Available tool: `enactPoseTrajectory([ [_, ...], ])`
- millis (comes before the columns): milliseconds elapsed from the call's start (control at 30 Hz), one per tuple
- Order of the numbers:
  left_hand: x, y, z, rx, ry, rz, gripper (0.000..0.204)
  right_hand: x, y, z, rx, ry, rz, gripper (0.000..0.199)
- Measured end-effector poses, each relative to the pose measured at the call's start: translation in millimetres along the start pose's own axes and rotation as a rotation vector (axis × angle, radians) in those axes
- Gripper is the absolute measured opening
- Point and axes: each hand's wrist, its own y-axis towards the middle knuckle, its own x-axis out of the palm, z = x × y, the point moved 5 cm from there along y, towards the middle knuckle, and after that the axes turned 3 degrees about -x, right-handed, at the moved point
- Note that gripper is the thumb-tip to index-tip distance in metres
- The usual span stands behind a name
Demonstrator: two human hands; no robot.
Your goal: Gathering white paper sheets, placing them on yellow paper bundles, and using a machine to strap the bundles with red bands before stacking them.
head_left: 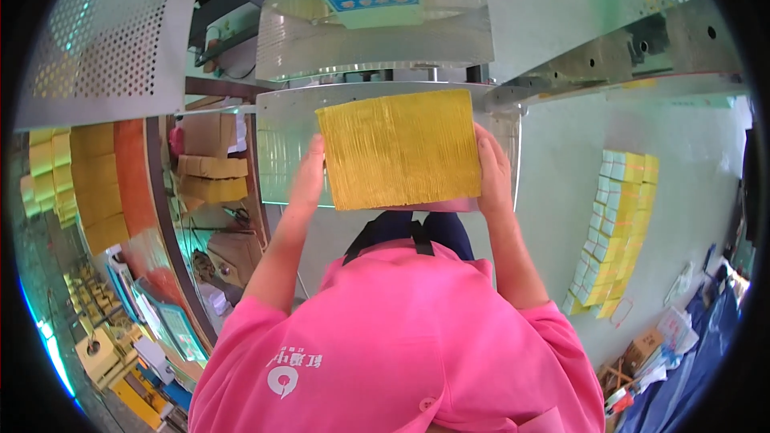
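Note:
A rectangular gold-yellow block (pixel 401 148), with fine lines across its face like the edges of stacked paper, is held up between my two hands. My left hand (pixel 309 178), slightly blurred, presses against its left side. On the opposite side my right hand (pixel 493 167) grips the edge, thumb toward me and the other fingers mostly hidden. The block is tilted a little, its right end higher. Beneath and behind it lies a shiny metal plate (pixel 277 140) of a machine.
Beyond the plate stands a metal cover (pixel 373 40), with a perforated panel (pixel 112 48) at far left. Yellow-edged paper bundles (pixel 613 228) stand in rows on the right. More yellow bundles (pixel 96 184) lie on a reddish table (pixel 136 168) at left. A blue sheet (pixel 682 377) hangs lower right.

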Motion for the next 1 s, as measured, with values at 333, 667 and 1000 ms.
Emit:
enactPoseTrajectory([
  [333, 55.7, -11.5, 3.9, -0.002, -0.822, -0.036, 0.061, 29.9, -1.5, 9.7, -0.015, 0.347, 0.013, 0.046],
  [667, 43.2, 71.5, 69.0, 0.145, -0.628, -0.198, 0.062, 41.1, 65.9, -43.1, -0.14, 0.255, -0.019, 0.053],
  [1000, 46.2, 81.8, 94.3, 0.195, -0.547, -0.333, 0.069, 30.2, 86.2, -16.0, -0.012, 0.244, 0.148, 0.052],
])
